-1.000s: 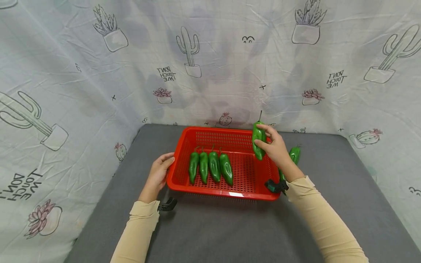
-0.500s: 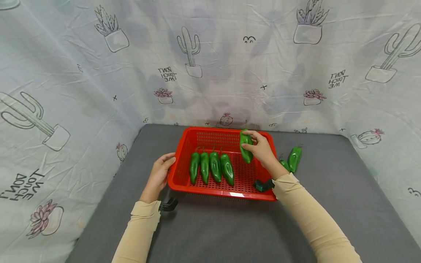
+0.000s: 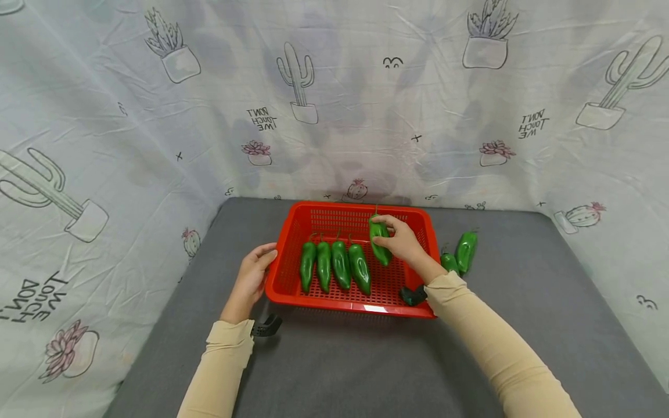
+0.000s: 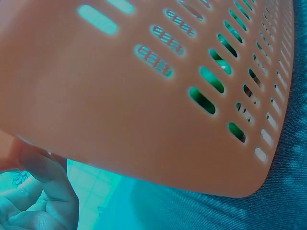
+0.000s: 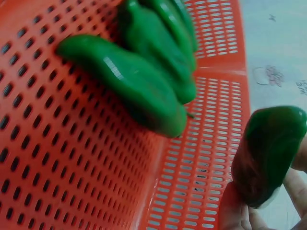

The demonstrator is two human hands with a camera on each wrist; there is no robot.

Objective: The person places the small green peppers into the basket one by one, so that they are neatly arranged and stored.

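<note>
My right hand (image 3: 401,239) pinches a green pepper (image 3: 378,241) between thumb and fingers, its stem pointing up, above the right half of a red plastic basket (image 3: 334,303). In the right wrist view the held pepper (image 5: 268,153) shows at the lower right. Several green peppers lie side by side in the basket's left half; the rightmost pepper (image 3: 359,268) is closest to the held one. At the basket's left rim my left hand (image 3: 255,271) grips the edge, thumb on top. The left wrist view shows the basket's slotted side wall (image 4: 120,105) beside curled fingers (image 4: 53,187).
Two more green peppers lie on the grey table to the right of the basket, the farther pepper (image 3: 466,252) in full view and the nearer pepper (image 3: 449,262) partly behind the right forearm. A printed white cloth (image 3: 334,104) hangs behind the table.
My right hand has carried the pepper leftward and lower, from the basket's right rim to over its interior. The left hand stays on the rim. The peppers in the basket have not moved.
</note>
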